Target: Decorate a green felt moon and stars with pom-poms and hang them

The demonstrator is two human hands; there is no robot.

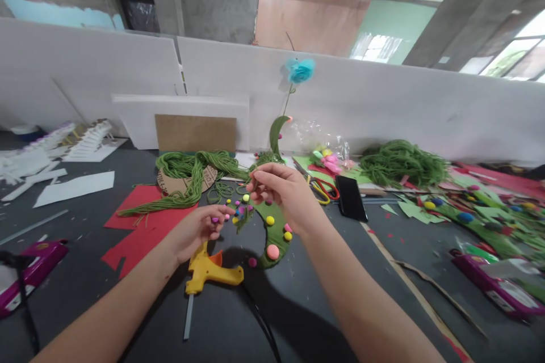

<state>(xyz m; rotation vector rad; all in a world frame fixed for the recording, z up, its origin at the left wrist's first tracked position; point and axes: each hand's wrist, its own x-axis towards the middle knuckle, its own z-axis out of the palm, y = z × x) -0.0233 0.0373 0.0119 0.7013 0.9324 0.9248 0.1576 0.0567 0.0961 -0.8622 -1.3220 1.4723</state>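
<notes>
My right hand (283, 190) is raised over the dark table, thumb and fingers pinched on a small brownish-green piece (254, 182) too small to name. To its left is my left hand (202, 229), its fingers loosely bent and apart, beside several small coloured pom-poms (242, 211). A purple pom-pom (215, 219) shows at its fingers; I see no firm grip on it. Below my hands lies a curved green felt shape (276, 232) dotted with yellow, pink and coral pom-poms. The yellow glue gun (217, 274) rests under my left hand, a glue stick (188, 317) sticking out of it.
Green yarn (191, 176) lies over red felt (140, 232); more yarn (400, 163) is heaped at the right. Scissors (323, 190) and a black phone (351, 198) lie beyond my right hand. A blue flower (301, 71) stands on a thin stem at the back.
</notes>
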